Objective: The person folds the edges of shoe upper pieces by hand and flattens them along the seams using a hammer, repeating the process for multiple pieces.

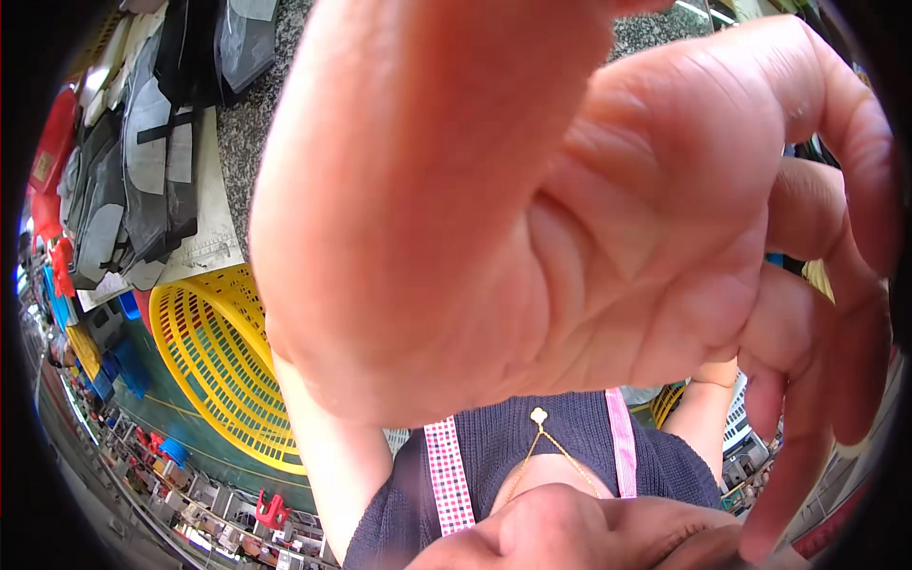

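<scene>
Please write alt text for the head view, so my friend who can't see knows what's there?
A bare left hand, palm facing us and fingers loosely curled, fills much of the view. Beyond it are a yellow slotted basket, overlapping dark pieces at left, and a speckled tabletop.

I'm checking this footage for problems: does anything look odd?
Yes: the left hand, palm toward the camera and very near it, fills the centre, hiding much of the speckled tabletop. I see no evident spill.
</scene>
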A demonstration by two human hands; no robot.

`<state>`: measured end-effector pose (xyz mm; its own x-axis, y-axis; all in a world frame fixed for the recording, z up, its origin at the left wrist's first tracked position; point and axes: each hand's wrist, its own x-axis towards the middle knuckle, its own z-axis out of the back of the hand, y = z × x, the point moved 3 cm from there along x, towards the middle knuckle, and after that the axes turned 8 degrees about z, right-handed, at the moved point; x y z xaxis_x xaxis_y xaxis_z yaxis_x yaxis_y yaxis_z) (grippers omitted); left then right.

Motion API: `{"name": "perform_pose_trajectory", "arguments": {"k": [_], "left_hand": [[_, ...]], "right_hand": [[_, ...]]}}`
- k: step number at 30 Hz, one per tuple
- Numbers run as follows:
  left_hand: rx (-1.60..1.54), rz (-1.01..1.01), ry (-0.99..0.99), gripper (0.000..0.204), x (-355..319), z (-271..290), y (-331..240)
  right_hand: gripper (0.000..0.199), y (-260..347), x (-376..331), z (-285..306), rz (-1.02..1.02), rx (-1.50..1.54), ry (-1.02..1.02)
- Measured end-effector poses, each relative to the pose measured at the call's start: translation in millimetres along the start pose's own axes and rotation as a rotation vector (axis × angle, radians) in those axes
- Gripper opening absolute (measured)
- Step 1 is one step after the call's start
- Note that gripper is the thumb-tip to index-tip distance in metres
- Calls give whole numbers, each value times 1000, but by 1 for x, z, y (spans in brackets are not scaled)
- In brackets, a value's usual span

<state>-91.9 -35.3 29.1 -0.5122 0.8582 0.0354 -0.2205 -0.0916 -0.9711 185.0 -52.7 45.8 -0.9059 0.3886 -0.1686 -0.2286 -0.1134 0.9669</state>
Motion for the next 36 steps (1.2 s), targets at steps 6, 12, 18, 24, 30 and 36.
{"name": "perform_pose_trajectory", "arguments": {"k": [6, 12, 18, 24, 30, 36], "left_hand": [[-6, 4, 34, 12, 7, -5, 4], [32, 40, 4, 12, -4, 0, 4], [8, 44, 76, 12, 17, -9, 5], [7, 31, 126, 12, 24, -14, 4], [451, -181, 154, 12, 57, -41, 5], [555, -178, 231, 13, 45, -62, 47]], "right_hand": [[44, -20, 48, 24, 17, 47, -39], [44, -44, 102, 55, 59, 127, -5], [43, -72, 141, 122, 54, 170, -79], [42, -73, 141, 142, 85, 214, -140], [40, -72, 137, 153, -70, -294, -75], [32, -60, 141, 152, -29, -326, -84]]}}
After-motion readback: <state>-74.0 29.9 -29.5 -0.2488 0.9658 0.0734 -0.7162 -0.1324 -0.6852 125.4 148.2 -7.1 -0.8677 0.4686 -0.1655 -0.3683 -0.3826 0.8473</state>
